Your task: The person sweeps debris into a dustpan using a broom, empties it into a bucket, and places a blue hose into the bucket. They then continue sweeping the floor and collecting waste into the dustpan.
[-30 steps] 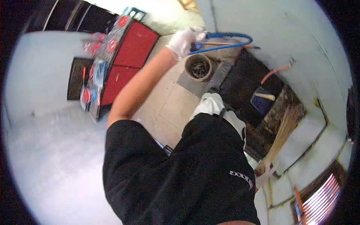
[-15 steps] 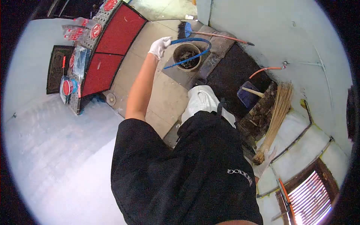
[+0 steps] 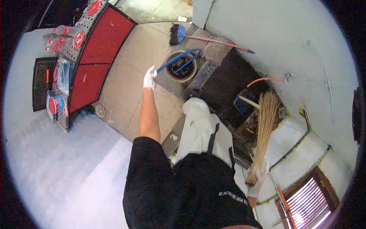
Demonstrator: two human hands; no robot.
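Observation:
My left hand [image 3: 150,78], in a white glove, is closed on a blue hose [image 3: 173,61]. The hose loops over a round bucket [image 3: 167,70] of dark debris on the tiles. At the lower right, my gloved right hand [image 3: 260,180] is against the thick end of a long straw broom [image 3: 267,122]. It appears to hold the broom, though some fingers stick out beside the handle and the contact is partly hidden. The broom's bristles point away from me, close to a dark dustpan [image 3: 239,107] with a pale handle.
A blue-headed broom [image 3: 177,35] lies beyond the bucket. Red-panelled counter [image 3: 102,34] at left carries plastic-wrapped items [image 3: 57,42]. An orange hose [image 3: 263,80] runs from a wall tap [image 3: 287,77]. A barred window [image 3: 309,202] is at lower right.
The view has shifted. The blue hose's loop has narrowed and sits more over the bucket. The straw broom has moved left with my right hand, and its bristles are now closer to the dustpan's handle.

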